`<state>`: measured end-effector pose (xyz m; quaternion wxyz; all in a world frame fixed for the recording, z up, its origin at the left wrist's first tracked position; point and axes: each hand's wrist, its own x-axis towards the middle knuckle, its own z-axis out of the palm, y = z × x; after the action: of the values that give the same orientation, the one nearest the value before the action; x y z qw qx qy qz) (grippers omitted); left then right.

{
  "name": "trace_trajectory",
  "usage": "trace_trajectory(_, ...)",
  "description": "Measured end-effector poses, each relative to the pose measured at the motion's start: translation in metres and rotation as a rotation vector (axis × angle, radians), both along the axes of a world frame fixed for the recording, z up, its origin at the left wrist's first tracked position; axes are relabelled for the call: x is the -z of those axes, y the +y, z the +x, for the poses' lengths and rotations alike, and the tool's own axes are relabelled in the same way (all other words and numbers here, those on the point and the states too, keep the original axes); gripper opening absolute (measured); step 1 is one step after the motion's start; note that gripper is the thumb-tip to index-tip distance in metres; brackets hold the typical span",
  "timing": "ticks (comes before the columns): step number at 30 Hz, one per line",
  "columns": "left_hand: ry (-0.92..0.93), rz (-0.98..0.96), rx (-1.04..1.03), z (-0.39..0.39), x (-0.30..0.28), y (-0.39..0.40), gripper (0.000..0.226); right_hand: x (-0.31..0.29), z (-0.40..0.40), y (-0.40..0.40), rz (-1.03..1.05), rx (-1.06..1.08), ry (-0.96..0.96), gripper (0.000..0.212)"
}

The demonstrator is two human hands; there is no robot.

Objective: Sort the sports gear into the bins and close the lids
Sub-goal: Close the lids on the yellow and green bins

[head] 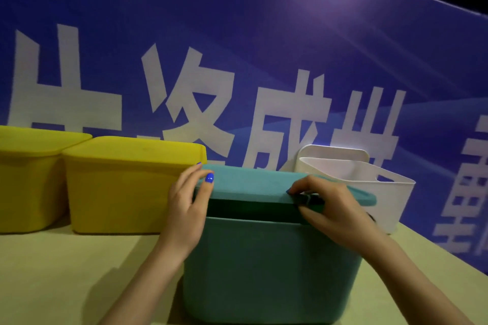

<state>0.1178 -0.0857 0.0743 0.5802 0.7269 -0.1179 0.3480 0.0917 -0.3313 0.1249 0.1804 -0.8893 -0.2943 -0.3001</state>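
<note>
Teal lid (253, 183), smooth matte plastic, rounded corners, resting askew on teal bin (269, 272) on pale surface (66, 272), left hand (184, 208) gripping lid's left end, right hand (332, 208) fingers (301, 188) curled over near edge, two lidded yellow bins (118, 187) left, white basket (369, 179) behind.

teal bin (264, 272) upright, teal lid (253, 185) — ajar

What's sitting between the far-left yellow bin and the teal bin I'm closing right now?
In the head view, a second yellow bin with its lid on stands between the far-left yellow bin and the teal bin; the left hand grips the teal lid beside it.
</note>
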Motion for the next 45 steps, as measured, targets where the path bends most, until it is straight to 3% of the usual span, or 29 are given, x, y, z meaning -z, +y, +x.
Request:
trace_trajectory(4,-0.037,-0.007,0.043,-0.009,0.017,0.003,0.028,0.011,-0.010,-0.002,-0.118,0.094,-0.211,0.022)
trace_trajectory(12,-0.098,0.243,0.053,-0.014,0.031,0.027,0.046,0.024,-0.018,-0.010,-0.094,0.182,-0.310,0.055)
trace_trajectory(23,-0.045,0.351,0.097,-0.015,0.029,0.039,0.055,0.040,-0.019,-0.027,0.083,0.207,-0.210,0.066)
trace_trajectory(25,-0.042,0.326,0.082,-0.010,0.019,0.041,0.063,0.034,-0.014,-0.036,0.138,0.306,-0.127,0.067)
trace_trajectory(28,0.095,0.420,0.066,0.012,-0.009,0.039,0.044,0.021,0.003,-0.053,0.183,0.415,0.152,0.034)
trace_trajectory(30,0.354,0.699,0.125,0.029,-0.032,0.032,0.038,0.009,0.014,-0.059,0.220,0.386,0.415,0.033)
trace_trajectory(33,0.639,1.109,0.122,0.052,-0.053,0.020,0.072,0.003,0.020,-0.063,0.224,0.325,0.668,0.038)
trace_trajectory(40,0.597,1.196,0.081,0.072,-0.053,0.006,0.092,0.012,0.021,-0.069,0.251,0.316,0.585,0.034)
trace_trajectory(44,0.607,1.239,0.088,0.069,-0.055,0.009,0.126,0.017,0.023,-0.071,0.296,0.285,0.591,0.039)
trace_trajectory(45,0.613,1.243,0.087,0.068,-0.054,0.008,0.122,0.018,0.023,-0.072,0.305,0.280,0.577,0.041)
